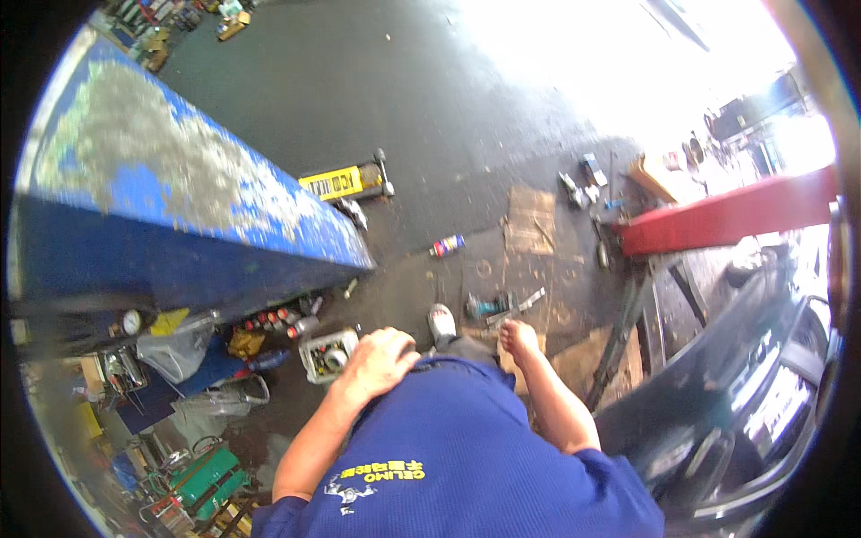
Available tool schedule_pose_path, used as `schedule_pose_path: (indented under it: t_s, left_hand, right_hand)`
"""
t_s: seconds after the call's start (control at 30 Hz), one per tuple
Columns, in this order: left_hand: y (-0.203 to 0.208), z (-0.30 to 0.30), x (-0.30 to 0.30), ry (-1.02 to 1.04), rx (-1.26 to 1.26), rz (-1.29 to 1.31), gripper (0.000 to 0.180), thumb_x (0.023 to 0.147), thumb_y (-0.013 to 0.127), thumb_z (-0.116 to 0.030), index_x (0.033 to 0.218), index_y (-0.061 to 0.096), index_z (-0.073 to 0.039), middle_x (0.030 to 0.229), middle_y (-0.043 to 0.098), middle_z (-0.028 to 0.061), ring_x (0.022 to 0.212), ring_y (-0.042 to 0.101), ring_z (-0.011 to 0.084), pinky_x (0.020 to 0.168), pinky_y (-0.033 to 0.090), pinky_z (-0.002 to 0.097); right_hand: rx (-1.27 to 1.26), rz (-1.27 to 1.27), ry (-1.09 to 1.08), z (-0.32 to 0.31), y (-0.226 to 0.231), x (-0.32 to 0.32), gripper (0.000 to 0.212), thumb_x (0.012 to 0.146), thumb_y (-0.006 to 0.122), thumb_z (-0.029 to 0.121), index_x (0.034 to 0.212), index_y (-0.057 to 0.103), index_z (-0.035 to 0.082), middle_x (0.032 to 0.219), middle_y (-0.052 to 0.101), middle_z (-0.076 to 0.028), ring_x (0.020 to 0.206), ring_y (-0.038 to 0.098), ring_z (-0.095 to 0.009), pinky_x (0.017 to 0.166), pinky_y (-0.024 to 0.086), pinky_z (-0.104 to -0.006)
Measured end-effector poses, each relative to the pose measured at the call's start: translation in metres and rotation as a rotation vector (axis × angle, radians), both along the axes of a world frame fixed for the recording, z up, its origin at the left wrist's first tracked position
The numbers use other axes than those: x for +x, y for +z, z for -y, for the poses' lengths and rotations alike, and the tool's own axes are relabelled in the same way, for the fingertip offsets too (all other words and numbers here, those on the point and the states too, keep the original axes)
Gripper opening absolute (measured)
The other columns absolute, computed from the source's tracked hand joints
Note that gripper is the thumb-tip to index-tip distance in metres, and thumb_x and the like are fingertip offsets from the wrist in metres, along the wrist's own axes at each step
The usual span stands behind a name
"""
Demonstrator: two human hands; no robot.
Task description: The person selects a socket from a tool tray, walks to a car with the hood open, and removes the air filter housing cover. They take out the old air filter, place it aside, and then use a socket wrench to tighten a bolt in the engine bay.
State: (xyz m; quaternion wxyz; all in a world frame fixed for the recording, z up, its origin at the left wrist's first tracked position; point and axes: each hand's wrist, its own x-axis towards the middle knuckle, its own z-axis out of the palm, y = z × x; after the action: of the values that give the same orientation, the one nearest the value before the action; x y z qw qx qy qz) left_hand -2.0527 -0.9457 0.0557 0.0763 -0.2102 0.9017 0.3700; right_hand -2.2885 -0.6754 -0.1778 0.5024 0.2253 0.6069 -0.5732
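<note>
My left hand (381,359) lies against the front of my waist, at the edge of my blue shirt (466,448). Its fingers are fairly straight and hold nothing that shows. To the right, my right hand (518,339) is closed in a fist; whatever may be inside is hidden. Just beyond that fist, a teal power tool (489,308) and a long silver metal piece (527,307) lie on the floor. Left of my left hand stands a white container (311,369) with small parts in it. A spray can (447,246) lies farther ahead.
A worn blue post (179,161) rises at left, with a yellow-labelled lift arm (345,182) beyond it. At right, a red beam (726,213) reaches over a dark car (717,394). Flattened cardboard (531,211) covers some floor. A green machine (211,480) sits lower left.
</note>
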Motion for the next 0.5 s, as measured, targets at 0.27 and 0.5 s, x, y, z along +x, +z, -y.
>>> schedule_pose_path:
  t_s: [0.27, 0.5]
  left_hand:
    - [-0.063, 0.136, -0.197, -0.317, 0.111, 0.098, 0.033, 0.096, 0.068, -0.038, 0.110, 0.072, -0.008, 0.106, 0.071, 0.0172, 0.106, 0.068, 0.0381, 0.092, 0.055, 0.0495]
    - [-0.064, 0.358, -0.387, -0.379, 0.074, 0.123, 0.035, 0.096, 0.070, -0.036, 0.112, 0.067, -0.005, 0.111, 0.069, 0.0193, 0.110, 0.067, 0.0405, 0.093, 0.055, 0.0519]
  right_hand:
    - [0.147, -0.122, -0.185, 0.090, -0.032, -0.145, 0.023, 0.100, 0.065, 0.021, 0.082, 0.054, 0.013, 0.063, 0.045, -0.002, 0.048, 0.043, -0.017, 0.042, 0.034, -0.0329]
    - [0.278, -0.529, 0.909, 0.101, -0.146, -0.238, 0.025, 0.097, 0.063, 0.032, 0.104, 0.071, 0.009, 0.085, 0.074, -0.014, 0.067, 0.070, -0.029, 0.058, 0.055, -0.0467]
